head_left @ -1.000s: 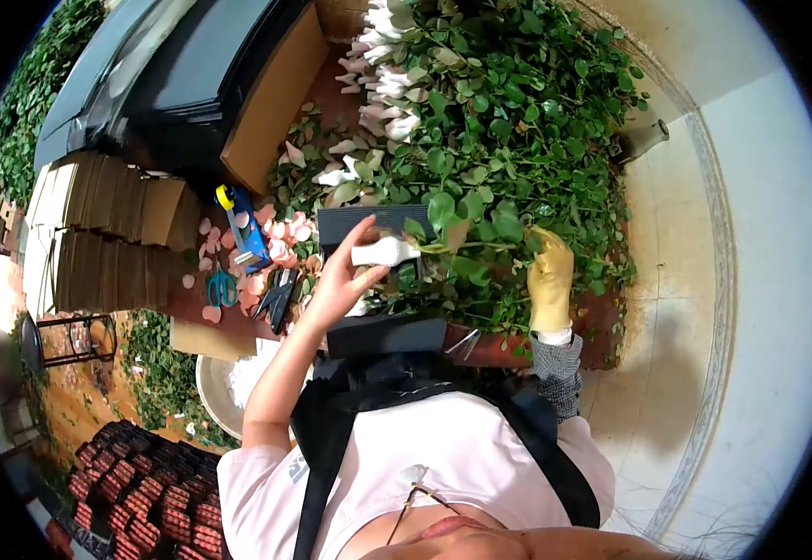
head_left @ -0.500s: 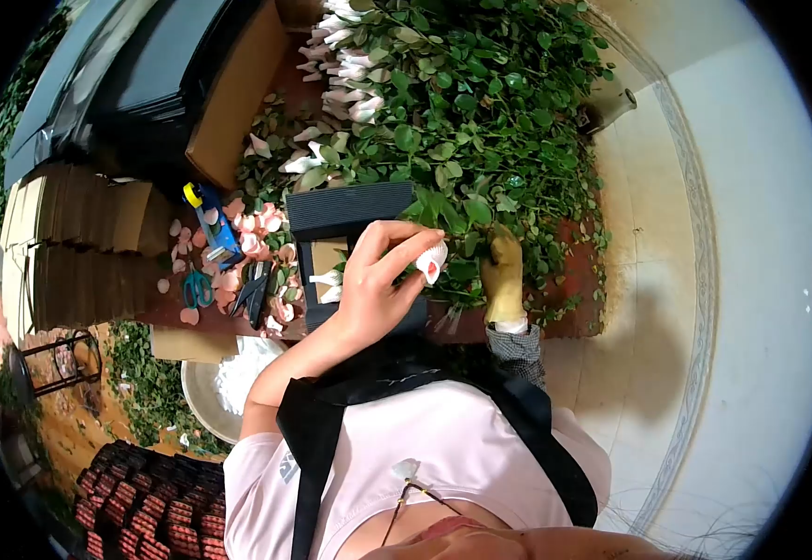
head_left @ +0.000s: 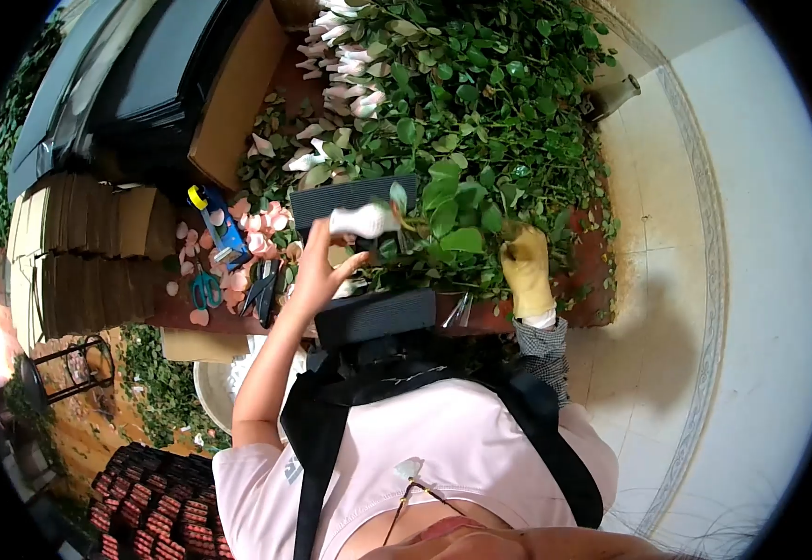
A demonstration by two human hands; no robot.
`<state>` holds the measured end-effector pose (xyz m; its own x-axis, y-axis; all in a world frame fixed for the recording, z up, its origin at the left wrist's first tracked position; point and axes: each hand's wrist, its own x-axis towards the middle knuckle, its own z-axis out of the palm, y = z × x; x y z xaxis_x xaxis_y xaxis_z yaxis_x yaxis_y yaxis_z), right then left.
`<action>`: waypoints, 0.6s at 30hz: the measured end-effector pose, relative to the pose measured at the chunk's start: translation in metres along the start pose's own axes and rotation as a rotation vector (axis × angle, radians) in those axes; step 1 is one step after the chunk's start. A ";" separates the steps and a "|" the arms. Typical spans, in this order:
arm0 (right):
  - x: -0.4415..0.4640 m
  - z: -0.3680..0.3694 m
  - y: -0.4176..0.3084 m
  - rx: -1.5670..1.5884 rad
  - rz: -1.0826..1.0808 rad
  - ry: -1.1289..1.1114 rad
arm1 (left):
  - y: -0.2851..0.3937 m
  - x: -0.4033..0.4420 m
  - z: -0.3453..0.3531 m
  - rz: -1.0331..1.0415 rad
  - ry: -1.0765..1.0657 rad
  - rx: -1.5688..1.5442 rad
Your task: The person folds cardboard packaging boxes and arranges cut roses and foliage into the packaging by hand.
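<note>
Bare and held out over the tabletop (head_left: 588, 266), the left hand (head_left: 315, 278) has its palm turned to the right, with the thumb spread apart from the fingers. It is not squeezing anything. Its fingertips are right by the white head of a flower (head_left: 366, 221), but it is hard to tell if they touch. The left arm is nearly straight, coming up from a short pink sleeve (head_left: 252, 476).

On the other side, the right hand (head_left: 525, 266) wears a yellow glove and is bent into a loose fist. It grips the stem end of the same flower, which lies sideways in the air between the two hands.

The flower's head is white, narrow and smooth-looking, and its leaves are flat, round and green. Behind it is a black strip (head_left: 345, 193) with thin ridges, like a comb. A dark block (head_left: 375, 315), ridged too, sits close to the person's front. Soft, curved pink petals (head_left: 261, 241) are scattered near hard blue-green scissors (head_left: 205, 291). A big, bumpy heap of leafy stems (head_left: 509, 103) fills the far part.

The flower's head is a bit blurry. Leaves and the glove hide most of its stem, so the end cannot be seen. The bowl (head_left: 208, 387) is partly covered by the left arm.
</note>
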<state>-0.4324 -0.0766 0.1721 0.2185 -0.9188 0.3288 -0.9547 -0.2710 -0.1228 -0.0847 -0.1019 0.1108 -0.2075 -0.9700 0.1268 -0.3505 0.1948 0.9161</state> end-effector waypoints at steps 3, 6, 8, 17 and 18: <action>0.002 0.030 0.000 -0.068 -0.080 -0.123 | -0.087 -0.014 0.016 0.105 -0.219 0.351; -0.014 0.106 0.000 -0.206 -0.103 -0.296 | -0.123 -0.033 0.030 0.045 -0.337 0.383; -0.034 0.154 0.009 -0.225 -0.125 -0.447 | -0.121 -0.033 0.032 -0.024 -0.412 0.432; -0.059 0.187 0.006 -0.102 0.008 -0.415 | -0.090 -0.023 0.028 0.353 -0.316 0.838; -0.064 0.184 0.005 0.020 0.021 -0.351 | -0.097 -0.023 0.028 0.350 -0.318 0.800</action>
<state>-0.4140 -0.0724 -0.0215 0.2581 -0.9660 -0.0158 -0.9565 -0.2532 -0.1451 -0.0718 -0.0944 0.0087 -0.6196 -0.7745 0.1274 -0.7218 0.6260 0.2951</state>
